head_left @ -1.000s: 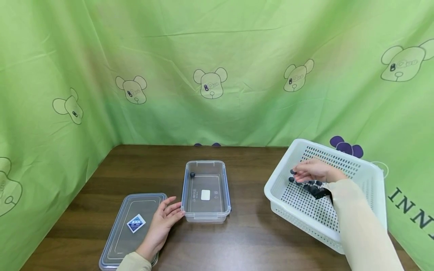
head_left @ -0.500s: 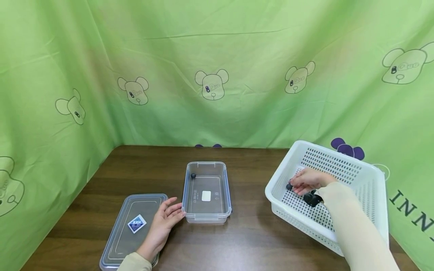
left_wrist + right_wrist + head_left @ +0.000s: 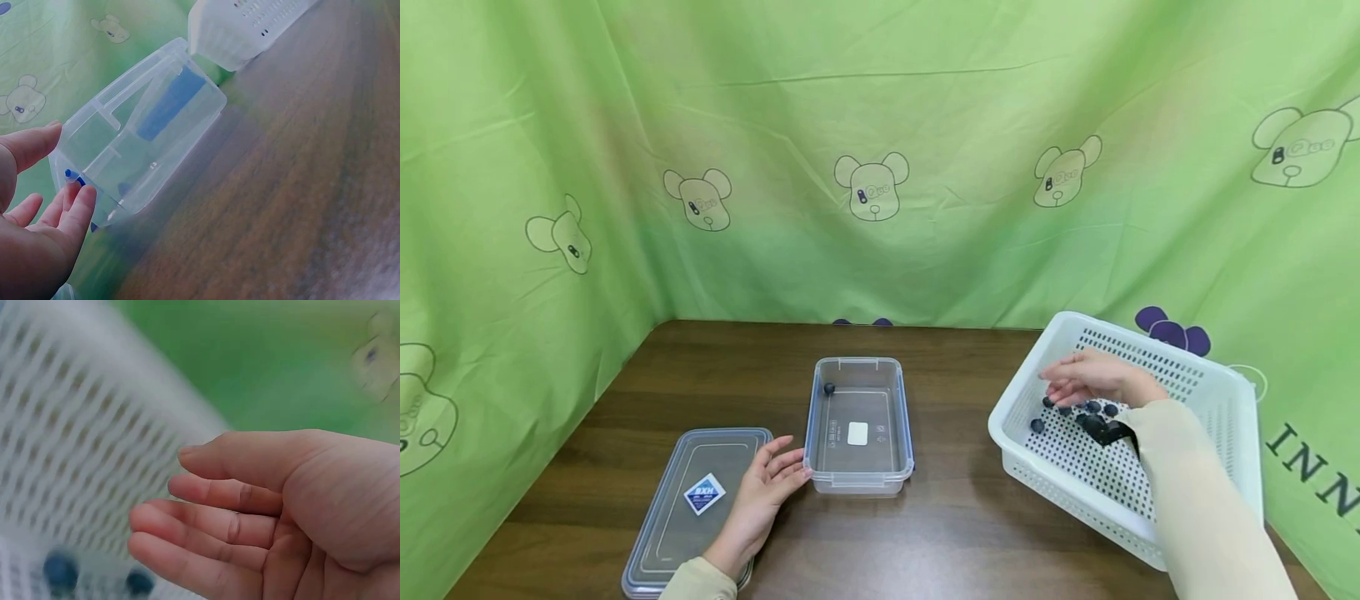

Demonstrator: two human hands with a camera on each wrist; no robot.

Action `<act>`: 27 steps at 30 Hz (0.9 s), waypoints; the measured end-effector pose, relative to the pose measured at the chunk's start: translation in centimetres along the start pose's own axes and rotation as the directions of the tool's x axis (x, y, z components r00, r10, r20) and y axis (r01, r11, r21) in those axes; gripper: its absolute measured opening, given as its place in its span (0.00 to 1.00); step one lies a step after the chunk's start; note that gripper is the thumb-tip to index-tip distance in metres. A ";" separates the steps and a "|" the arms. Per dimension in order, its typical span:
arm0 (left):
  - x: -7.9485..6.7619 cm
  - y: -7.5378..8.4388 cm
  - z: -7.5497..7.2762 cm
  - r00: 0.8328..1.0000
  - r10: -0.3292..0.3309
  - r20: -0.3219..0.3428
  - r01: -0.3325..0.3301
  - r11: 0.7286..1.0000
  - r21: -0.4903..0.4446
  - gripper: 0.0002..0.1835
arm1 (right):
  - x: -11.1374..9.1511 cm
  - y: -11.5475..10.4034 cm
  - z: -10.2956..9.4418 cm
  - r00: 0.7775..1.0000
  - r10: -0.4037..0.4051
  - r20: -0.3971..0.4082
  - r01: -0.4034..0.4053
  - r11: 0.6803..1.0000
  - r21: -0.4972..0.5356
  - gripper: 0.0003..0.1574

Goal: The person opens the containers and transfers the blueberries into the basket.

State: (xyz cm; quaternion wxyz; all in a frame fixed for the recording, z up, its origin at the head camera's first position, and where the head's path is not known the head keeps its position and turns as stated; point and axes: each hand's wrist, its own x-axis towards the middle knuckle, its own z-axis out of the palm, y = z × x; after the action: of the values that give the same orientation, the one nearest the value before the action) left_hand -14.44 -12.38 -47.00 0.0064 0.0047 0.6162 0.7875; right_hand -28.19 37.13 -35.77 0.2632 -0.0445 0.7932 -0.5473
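In the head view, my left hand (image 3: 763, 487) touches the near left corner of a clear plastic food container (image 3: 859, 479), fingers extended. A single blueberry (image 3: 829, 388) sits near that container's far left corner. My right hand (image 3: 1093, 375) hovers inside a white perforated basket (image 3: 1078, 500), above several blueberries (image 3: 1093, 407) on its floor. One blueberry (image 3: 1037, 425) lies apart, toward the basket's left wall. In the right wrist view, the thumb and fingers (image 3: 206, 469) are loosely bent with nothing visible between them. A dark object at the right wrist is partly covered by the sleeve.
Left of the container lies a clear lidded box (image 3: 692, 467) with a blue diamond label, partly behind the left hand. Everything stands on a dark wooden table (image 3: 947, 533). A green curtain (image 3: 955, 250) with bear-face prints hangs behind the table and at its sides.
My right hand lowered a blueberry to the basket floor at the left, let go, and rose back toward the right. The left hand stays at the container's corner.
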 end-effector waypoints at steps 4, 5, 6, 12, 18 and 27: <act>0.0 0.1 0.0 1.000 0.005 0.000 -0.005 1.000 0.009 0.35 | -0.8 -2.6 0.4 0.996 -0.093 0.011 0.093 0.996 0.006 0.12; 0.1 0.1 0.0 1.000 0.007 0.001 -0.007 1.000 0.011 0.35 | -0.9 -3.1 0.7 0.994 -0.107 0.013 0.107 0.994 0.009 0.12; 0.1 0.1 0.0 1.000 0.007 0.001 -0.007 1.000 0.012 0.35 | -0.9 -3.6 1.0 0.993 -0.116 0.013 0.115 0.993 0.010 0.12; 0.0 0.0 0.0 1.000 0.003 0.000 -0.003 1.000 0.008 0.35 | 0.1 -5.5 3.8 0.989 -0.145 0.015 0.144 0.989 0.026 0.11; -0.1 0.1 -0.2 1.000 -0.004 -0.002 0.004 1.000 0.008 0.36 | 2.6 -7.3 7.4 0.982 -0.178 0.067 0.179 0.984 -0.012 0.22; 0.0 0.1 0.0 1.000 -0.003 0.001 0.003 1.000 0.007 0.35 | 7.2 -9.6 14.4 0.970 -0.172 0.171 0.181 0.983 -0.039 0.27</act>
State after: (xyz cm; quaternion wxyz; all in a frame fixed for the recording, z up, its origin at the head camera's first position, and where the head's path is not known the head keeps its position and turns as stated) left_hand -14.43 -12.39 -46.94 0.0081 0.0041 0.6188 0.7855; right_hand -29.73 18.55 -33.69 0.2778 -0.1678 0.7759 -0.5410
